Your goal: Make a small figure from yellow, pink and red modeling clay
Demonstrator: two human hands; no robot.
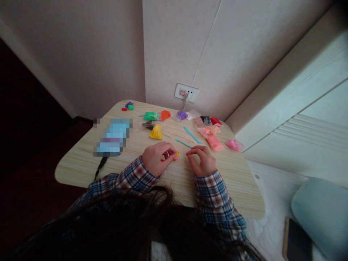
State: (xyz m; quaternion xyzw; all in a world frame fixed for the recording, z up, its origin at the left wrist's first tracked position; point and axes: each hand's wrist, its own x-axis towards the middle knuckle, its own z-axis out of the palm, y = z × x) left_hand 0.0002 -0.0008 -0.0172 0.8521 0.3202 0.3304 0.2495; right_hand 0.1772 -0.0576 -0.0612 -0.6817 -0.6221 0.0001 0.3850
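Observation:
My left hand (158,158) is closed, thumb and forefinger pinching a small modelling clay piece (176,155) in yellow and pinkish orange. A bit of red shows under its fingers, partly hidden. To the right, and apart from that piece, my right hand (201,162) has its fingers curled with thumb and forefinger close together. Whatever may be between those fingertips is too small to make out. Just beyond this hand lies a thin blue clay tool (183,143), its near end reaching the fingers. A wider blue clay knife (191,135) rests behind it.
Bagged clay lies along the table's (231,188) far side: green (151,116), orange (165,115), yellow (156,132), purple (182,115), coral (215,142) and pink (235,145). Small clay shapes (130,107) sit at the far left corner. A blurred-out phone-like device (115,136) is at left.

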